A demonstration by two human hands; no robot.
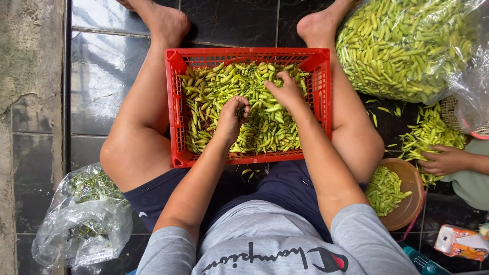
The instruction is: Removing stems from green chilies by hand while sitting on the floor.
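Both hands (232,118) (288,91) sift green chillies (265,127) filling red crate (175,102).

Left hand (232,116) curled closed, right hand (286,91) loosely spread, forearms reaching forward.

Head camera looks straight down, close above the red crate (175,102).

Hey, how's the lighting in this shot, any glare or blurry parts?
Head view: soft, even daylight and sharp focus on both hands, left hand and right hand, in the red crate; pale glare on the dark floor tiles and the clear chili bag; only faint shadows.
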